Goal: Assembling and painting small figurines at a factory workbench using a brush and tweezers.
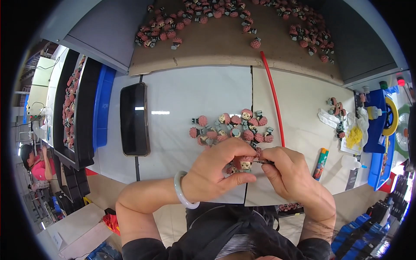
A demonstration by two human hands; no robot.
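Between the thumb and fingers of my left hand [216, 169] is a small figurine [246, 164] with pink curly hair and a pale face. My right hand [288, 173] pinches a thin dark tool [266, 162], its tip close to the figurine's head; the exact kind of tool is too small to make out. Just beyond my hands lies a loose cluster of similar figurines [236, 132] on the white tabletop [186, 91]. Some of them are partly hidden behind my left hand.
A black phone [134, 119] lies at the left. A red strip [273, 99] runs toward a brown shelf [208, 56] with many figurines. To the right are a colourful lighter [320, 164], a white bottle [350, 162] and a blue bin [378, 171]. A person [39, 162] sits far left.
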